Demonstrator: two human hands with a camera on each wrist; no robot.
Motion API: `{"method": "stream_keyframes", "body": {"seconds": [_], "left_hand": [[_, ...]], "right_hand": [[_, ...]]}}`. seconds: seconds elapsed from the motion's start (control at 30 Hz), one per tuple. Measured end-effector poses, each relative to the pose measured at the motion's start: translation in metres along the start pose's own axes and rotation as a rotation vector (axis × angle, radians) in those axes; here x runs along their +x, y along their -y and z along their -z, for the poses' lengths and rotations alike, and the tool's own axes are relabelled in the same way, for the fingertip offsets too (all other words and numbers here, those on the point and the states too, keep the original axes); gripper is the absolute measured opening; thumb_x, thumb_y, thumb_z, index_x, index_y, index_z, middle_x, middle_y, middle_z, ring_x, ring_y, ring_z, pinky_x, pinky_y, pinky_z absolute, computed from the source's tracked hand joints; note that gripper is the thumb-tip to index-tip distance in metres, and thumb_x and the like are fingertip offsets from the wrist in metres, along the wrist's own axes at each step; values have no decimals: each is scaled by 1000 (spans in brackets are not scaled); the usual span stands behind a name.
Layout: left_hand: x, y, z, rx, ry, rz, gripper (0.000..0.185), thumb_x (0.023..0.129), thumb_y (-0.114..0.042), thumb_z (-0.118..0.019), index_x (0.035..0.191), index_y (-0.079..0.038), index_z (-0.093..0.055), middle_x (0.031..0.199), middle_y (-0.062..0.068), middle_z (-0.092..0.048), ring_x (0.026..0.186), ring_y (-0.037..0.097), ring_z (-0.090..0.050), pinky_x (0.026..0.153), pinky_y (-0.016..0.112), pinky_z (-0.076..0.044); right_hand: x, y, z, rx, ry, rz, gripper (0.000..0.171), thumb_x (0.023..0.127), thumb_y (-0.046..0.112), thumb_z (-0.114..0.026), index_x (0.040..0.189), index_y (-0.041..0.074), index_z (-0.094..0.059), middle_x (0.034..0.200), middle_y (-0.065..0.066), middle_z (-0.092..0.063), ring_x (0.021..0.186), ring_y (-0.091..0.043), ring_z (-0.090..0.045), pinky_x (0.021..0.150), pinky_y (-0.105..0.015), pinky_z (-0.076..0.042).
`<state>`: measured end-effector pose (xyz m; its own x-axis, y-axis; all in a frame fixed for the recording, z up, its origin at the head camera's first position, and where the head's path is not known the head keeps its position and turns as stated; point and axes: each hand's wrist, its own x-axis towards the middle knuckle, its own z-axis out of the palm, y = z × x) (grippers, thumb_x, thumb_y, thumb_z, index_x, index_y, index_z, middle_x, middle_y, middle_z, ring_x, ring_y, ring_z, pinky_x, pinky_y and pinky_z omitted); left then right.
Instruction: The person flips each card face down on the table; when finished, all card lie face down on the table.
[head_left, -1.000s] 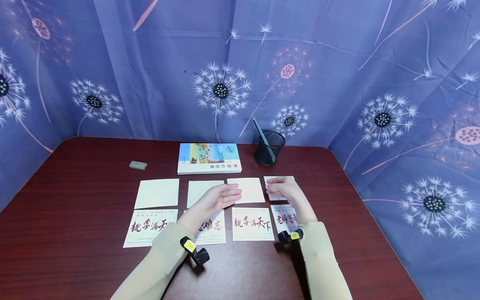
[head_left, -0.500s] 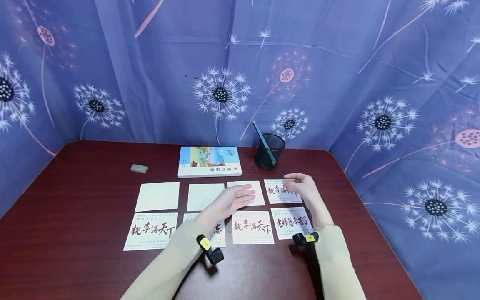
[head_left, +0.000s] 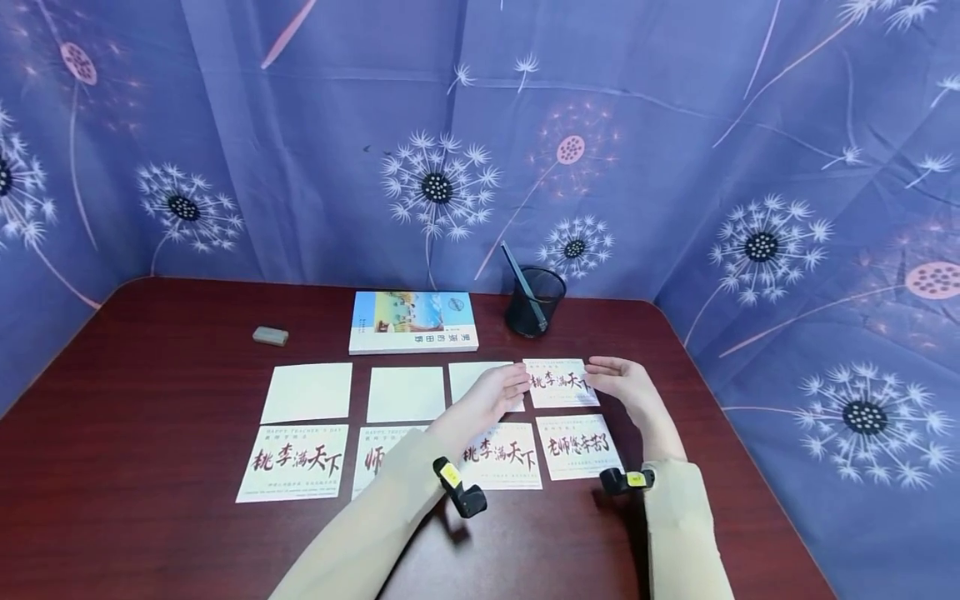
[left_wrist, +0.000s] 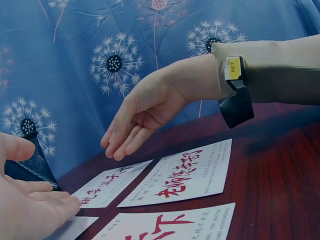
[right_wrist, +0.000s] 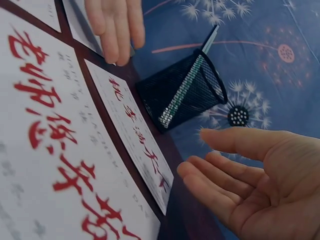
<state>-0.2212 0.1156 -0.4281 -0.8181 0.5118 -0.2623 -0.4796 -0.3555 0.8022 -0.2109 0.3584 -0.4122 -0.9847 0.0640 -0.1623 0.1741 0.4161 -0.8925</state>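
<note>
At the right end of the back row lies a card printed with red characters (head_left: 557, 383), face up. My left hand (head_left: 491, 398) is at its left edge, fingers straight, over a blank white card (head_left: 462, 383). On the other side my right hand (head_left: 626, 385) is at the card's right edge, with relaxed fingers and nothing in them. Just in front lies another red-lettered card (head_left: 577, 447). Further left in the front row is a similar card (head_left: 506, 458), partly hidden by my left arm. In the right wrist view the right palm (right_wrist: 280, 190) shows, fingers loosely bent.
Two more blank cards (head_left: 306, 393) lie in the back row, with printed cards (head_left: 292, 462) before them. Behind stand a black mesh pen cup (head_left: 534, 304) holding a pen and a flat book (head_left: 412, 323). An eraser-like block (head_left: 270, 336) lies at left. A dandelion-patterned curtain (head_left: 315, 167) hangs behind.
The back right card, blank side up a second ago, now shows red characters. My right hand has left it and moved right; my left hand has moved right to its left edge.
</note>
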Motion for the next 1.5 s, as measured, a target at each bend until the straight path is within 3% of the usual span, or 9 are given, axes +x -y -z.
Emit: {"method": "stream_keyframes", "body": {"seconds": [0.4,0.73,0.97,1.5], "left_hand": [[7,0,1,-105,-60,25,50,105,-11,-32,148,12,-23,155,33,-23,146,41,-24,123,45,-19],[8,0,2,-137,-34,36,51,105,-12,-27,148,14,-20,155,35,-19,147,43,-20,123,46,-16],[9,1,6,-149,-38,40,51,105,-12,-29,148,14,-20,154,34,-22,146,43,-23,123,46,-17],[9,-2,9,-188,-33,30,52,103,-11,-30,146,16,-22,152,36,-26,145,43,-27,123,45,-17]], "right_hand": [[-2,-1,5,9,57,-31,54,94,8,-62,140,-13,-42,139,-33,-49,98,0,-64,82,-7,-45],[2,-6,1,-1,41,-83,54,94,9,-63,140,-12,-43,137,-30,-53,98,-3,-64,80,-8,-47],[2,-8,1,50,23,-102,53,93,6,-62,138,-14,-44,135,-30,-55,89,3,-63,78,-9,-50],[3,-10,1,42,17,-93,51,95,7,-61,138,-14,-43,137,-32,-52,92,2,-64,81,-11,-52]]}}
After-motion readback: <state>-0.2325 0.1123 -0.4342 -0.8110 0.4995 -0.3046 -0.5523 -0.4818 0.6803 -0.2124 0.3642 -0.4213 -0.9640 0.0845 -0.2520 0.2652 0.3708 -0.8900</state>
